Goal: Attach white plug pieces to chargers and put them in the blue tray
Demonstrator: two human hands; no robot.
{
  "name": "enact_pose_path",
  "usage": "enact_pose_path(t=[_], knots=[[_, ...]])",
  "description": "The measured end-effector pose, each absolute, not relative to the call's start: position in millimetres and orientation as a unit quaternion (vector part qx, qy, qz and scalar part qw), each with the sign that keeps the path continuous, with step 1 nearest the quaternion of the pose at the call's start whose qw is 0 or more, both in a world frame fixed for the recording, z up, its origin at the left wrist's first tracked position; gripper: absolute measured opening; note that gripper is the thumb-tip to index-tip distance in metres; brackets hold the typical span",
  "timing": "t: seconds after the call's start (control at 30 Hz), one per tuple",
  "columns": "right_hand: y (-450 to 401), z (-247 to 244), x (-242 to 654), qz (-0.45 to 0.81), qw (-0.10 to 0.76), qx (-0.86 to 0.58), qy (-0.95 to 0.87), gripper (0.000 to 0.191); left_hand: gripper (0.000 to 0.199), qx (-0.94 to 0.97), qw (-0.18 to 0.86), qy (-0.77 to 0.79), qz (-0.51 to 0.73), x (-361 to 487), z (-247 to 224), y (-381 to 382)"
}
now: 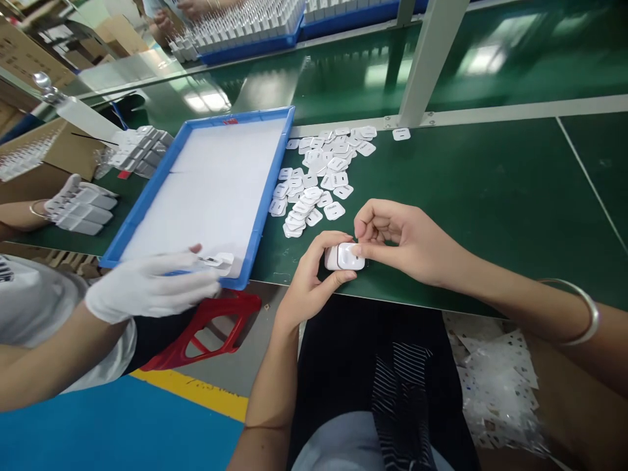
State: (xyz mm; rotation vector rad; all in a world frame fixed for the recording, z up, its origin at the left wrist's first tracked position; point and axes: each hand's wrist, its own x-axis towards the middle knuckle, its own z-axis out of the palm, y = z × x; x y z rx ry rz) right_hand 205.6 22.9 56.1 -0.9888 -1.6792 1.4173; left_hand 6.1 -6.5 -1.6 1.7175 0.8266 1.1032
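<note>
My left hand point(314, 275) grips a small white plastic case point(334, 258) with rounded edges, thumb below and fingers above. A glossy white end of the case faces right, with a thin dark line around it. My right hand point(409, 242) has its thumb pressed against that end, while its other fingers curl just above; whether they hold anything small is hidden. Beyond my hands lies a loose pile of flat white square pieces point(338, 163), each with a small dark slot or marking, spread over the green table point(490, 196).
Left of the pile sits a blue-rimmed tray point(265, 216) with a white lining. A co-worker's gloved hand point(152, 284) holds a white piece over its near corner; the other hand holds several white housings point(83, 208). A metal post point(432, 62) rises behind.
</note>
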Motion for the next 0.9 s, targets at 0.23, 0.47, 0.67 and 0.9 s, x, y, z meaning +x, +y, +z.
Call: enact_pose_path(t=[0.23, 0.47, 0.67, 0.9], knots=[[23, 55, 205, 0.541, 0.35, -0.392, -0.657, 0.018, 0.042, 0.695, 0.442, 0.336, 0.456, 5, -6, -7], [27, 45, 202, 0.628, 0.357, -0.4, -0.564, 0.035, 0.039, 0.665, 0.483, 0.305, 0.481, 5, -3, -8], [33, 40, 201, 0.673, 0.387, -0.416, -0.473, 0.034, 0.031, 0.677, 0.424, 0.319, 0.511, 7, 0, -8], [33, 33, 200, 0.695, 0.371, -0.427, -0.443, 0.03, 0.021, 0.688, 0.378, 0.334, 0.522, 10, 0, -9]])
